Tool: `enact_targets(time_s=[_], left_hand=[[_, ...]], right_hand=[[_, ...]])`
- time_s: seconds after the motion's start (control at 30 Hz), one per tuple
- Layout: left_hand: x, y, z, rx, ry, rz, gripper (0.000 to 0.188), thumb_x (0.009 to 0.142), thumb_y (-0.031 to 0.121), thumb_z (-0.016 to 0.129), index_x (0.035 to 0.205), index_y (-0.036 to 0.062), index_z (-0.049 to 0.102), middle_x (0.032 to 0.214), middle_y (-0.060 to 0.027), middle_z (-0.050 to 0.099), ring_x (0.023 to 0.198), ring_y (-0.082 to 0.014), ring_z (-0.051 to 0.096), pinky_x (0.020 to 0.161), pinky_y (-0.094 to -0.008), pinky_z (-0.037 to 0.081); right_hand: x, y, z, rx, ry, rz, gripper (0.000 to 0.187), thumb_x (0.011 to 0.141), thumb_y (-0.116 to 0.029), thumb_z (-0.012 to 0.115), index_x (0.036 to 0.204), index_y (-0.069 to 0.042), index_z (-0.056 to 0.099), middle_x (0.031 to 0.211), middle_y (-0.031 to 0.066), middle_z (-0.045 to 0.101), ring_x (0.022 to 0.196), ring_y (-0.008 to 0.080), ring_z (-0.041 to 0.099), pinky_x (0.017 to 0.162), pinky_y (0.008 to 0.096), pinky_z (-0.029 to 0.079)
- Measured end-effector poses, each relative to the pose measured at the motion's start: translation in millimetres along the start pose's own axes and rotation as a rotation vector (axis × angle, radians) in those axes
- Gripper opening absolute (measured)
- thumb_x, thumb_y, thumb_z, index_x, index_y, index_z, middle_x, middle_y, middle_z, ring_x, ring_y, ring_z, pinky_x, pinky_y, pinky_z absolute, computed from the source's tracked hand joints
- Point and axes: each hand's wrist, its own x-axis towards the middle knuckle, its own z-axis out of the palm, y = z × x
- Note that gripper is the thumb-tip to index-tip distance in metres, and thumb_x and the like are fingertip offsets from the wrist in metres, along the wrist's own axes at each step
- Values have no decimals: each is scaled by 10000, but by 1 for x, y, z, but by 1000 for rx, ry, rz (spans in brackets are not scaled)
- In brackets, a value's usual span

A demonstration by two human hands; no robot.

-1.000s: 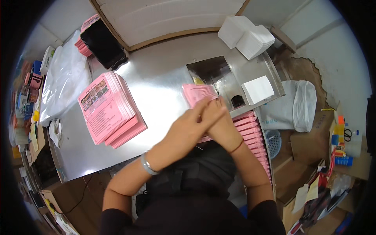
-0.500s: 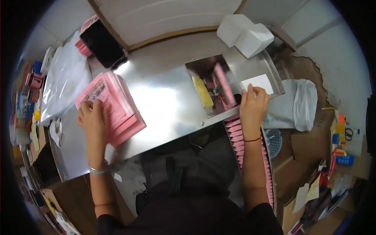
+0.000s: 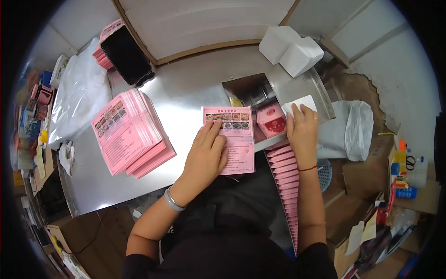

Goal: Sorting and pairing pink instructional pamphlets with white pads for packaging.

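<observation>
Stack of pink leaflets [image 3: 131,132]: on steel table [image 3: 186,88], well left of both hands. Single pink leaflet [image 3: 232,137]: at the table's near edge, pinned flat under left hand [image 3: 204,156], fingers spread, unclenched. Right hand [image 3: 302,132]: palm down, fingertips on white paper slip [image 3: 297,103]; grasp cannot be told.

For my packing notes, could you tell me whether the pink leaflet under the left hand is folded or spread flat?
Spread flat: the pink leaflet lies open on the metal table, its full printed face showing under the left hand.
</observation>
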Motion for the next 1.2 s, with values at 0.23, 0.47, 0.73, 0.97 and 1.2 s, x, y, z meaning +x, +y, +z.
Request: enact_targets(time_s=[0.23,0.47,0.73,0.97,1.2], left_hand=[[-1,8,-1,82,4,-50,279,822,83,672,1058,5,545,1430,-273,434,1356,-462,383,1110,-549,320],[-7,-6,-16,79,-133,73,461,738,126,696,1179,47,588,1417,-247,452,1346,-447,379,1081,-538,337],[-2,-13,-19,133,-2,-89,275,799,159,680,1018,39,565,1328,-179,470,1250,-418,422,1010,-534,348],[2,9,-26,246,-58,-38,385,810,127,672,1190,125,608,1495,-270,310,1369,-517,292,1048,-718,243],[44,-7,-16,350,-173,65,575,724,439,771,1144,90,593,1423,-282,390,1338,-494,344,990,-692,319]], right_hand=[[1,7,5,15,57,58,303,821,-66,648,1113,9,665,1118,191,600,996,350,537,893,437,468],[6,-8,-27,314,165,-78,364,749,-15,644,1107,-59,694,1149,118,629,998,344,581,926,443,436],[11,-123,1,291,-81,-274,304,786,-41,560,1064,-46,682,1113,112,628,1057,306,597,1037,571,383],[1,-17,-9,399,59,258,275,816,-26,621,1081,27,667,1038,163,616,979,324,581,880,428,462],[-9,15,5,202,36,246,229,820,-42,653,1040,5,694,984,152,572,953,338,548,842,418,467]])
